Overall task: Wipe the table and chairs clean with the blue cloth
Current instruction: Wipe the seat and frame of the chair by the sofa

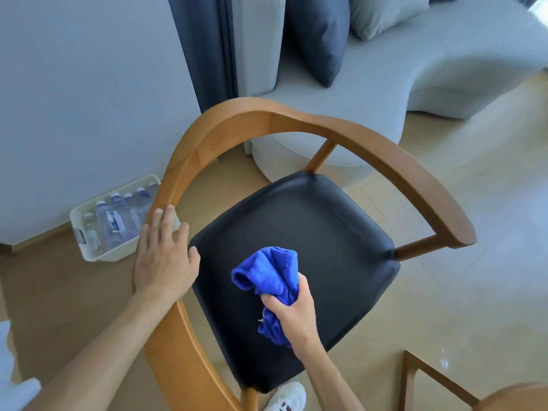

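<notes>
Head view: the right hand (292, 314) has its grip bunched round the blue cloth (268, 277), held at the black seat (311, 232) of a wooden chair (370, 149). The left hand (164, 259), fingers spread flat, rests on the curved armrest. The chair stage appears under way; no desk is identifiable, so its state cannot be judged.

The left hand (164, 256) lies flat, fingers straight, arm reaching in from near left. The right hand (292, 312) is fisted, fingers curled tight.
</notes>
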